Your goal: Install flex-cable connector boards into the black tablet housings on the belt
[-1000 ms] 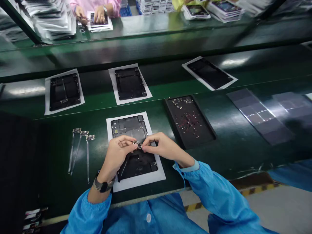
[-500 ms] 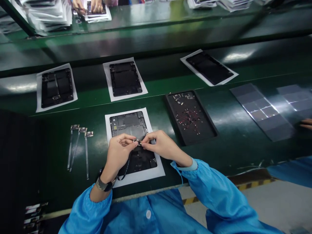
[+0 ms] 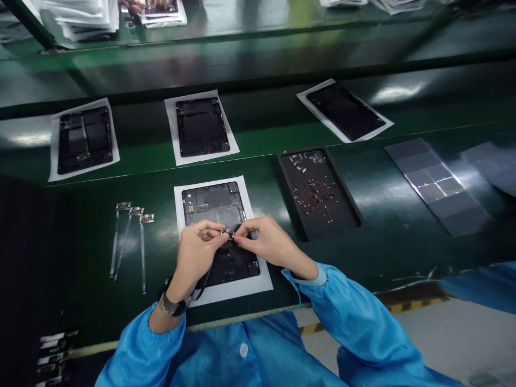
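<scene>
Above the middle of a black tablet housing, which lies on a white sheet, both my hands meet at a small circuit board. My left hand pinches the board's left end between thumb and fingers. At its right end, the thumb and fingertips of my right hand are closed on it too. A dark strip runs down from beneath my left hand toward the wrist. Fingertips hide part of the board. Three similar boards with long flat cables lie to the left.
A black tray with red-wired parts and small pieces stands to the right. Three more housings on sheets lie behind. Clear plastic sheets are at the right, paper stacks at the back left.
The two housings at the back left have shifted a little left in view. The person's hand at the right edge is gone from view. My hands keep their pinch on the board.
</scene>
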### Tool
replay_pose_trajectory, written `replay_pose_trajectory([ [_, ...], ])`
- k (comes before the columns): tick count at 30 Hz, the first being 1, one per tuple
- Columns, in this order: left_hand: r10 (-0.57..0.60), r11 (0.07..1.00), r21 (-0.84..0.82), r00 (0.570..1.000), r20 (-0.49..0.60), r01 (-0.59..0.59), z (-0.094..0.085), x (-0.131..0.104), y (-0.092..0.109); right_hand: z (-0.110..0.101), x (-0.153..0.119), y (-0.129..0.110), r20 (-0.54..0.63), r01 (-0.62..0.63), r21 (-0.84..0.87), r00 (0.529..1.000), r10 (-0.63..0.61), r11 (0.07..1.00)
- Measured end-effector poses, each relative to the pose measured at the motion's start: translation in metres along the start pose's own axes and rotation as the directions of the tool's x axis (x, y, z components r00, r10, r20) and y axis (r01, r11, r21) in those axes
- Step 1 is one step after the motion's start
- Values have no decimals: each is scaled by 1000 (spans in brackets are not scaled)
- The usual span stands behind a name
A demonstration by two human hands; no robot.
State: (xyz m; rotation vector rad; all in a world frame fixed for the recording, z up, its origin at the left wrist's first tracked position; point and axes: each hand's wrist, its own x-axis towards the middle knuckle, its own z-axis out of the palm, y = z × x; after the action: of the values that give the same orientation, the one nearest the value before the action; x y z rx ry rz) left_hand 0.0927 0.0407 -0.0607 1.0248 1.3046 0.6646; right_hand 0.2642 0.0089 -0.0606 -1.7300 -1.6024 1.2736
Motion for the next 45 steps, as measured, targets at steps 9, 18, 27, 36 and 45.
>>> replay_pose_trajectory([
  [9,43,998,49,999,-2,-43,1,-1,-6,-1,-2,-4,13,14,-57,1000,-13,998],
  [18,10,1000,11,999,39,-10,-3,1,-5,-2,-4,-2,23,44,-64,999,-43,997],
  [27,17,1000,25,999,30,-18,-2,1,-6,-1,-4,-2,11,54,-65,999,-53,996],
  [36,-7,999,-36,998,59,9,-5,2,-5,-3,-1,4,20,20,67,1000,-21,998],
  [45,5,1000,-3,999,49,-4,-4,1,-3,-4,-2,2,37,25,26,999,-26,999],
])
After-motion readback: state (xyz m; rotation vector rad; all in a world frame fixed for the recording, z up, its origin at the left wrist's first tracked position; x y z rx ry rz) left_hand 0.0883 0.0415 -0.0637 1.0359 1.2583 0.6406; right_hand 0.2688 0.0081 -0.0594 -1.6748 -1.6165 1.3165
